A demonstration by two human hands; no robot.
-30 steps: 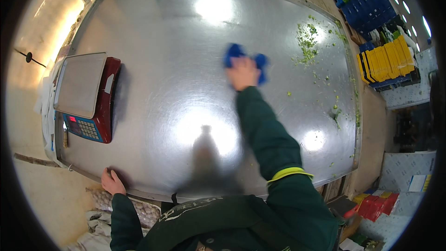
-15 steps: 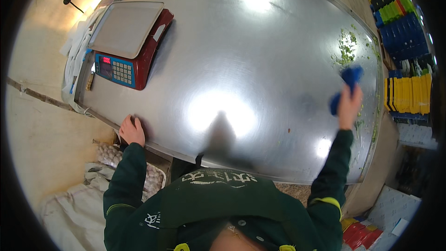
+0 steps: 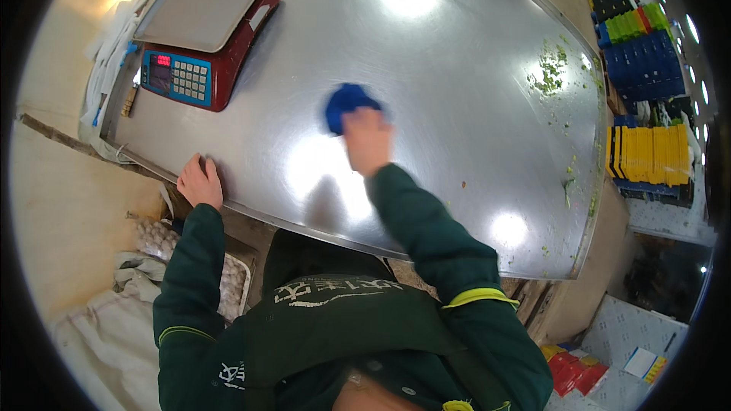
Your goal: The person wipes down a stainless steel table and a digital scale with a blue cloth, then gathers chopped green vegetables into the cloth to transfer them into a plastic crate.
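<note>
My right hand (image 3: 368,137) presses a bunched blue cloth (image 3: 349,109) onto the middle of a shiny metal table (image 3: 457,91); both are a little blurred by motion. At the table's near left edge rests my left hand (image 3: 200,183), fingers stretched over the rim with nothing in them. Chopped green leaf scraps (image 3: 550,68) lie scattered along the right side of the tabletop, with a green stem (image 3: 568,190) nearer to me. A small brown bit (image 3: 464,184) sits right of my right forearm.
A red and blue weighing scale (image 3: 190,46) with a flat tray stands at the table's far left. Beyond the right edge are stacked yellow crates (image 3: 647,154) and blue crates (image 3: 647,65). Under my left arm is a tub of pale round bulbs (image 3: 231,289).
My right hand has swept the blue cloth from the table's right side to its middle. The left hand stays on the edge. The whole view has shifted slightly.
</note>
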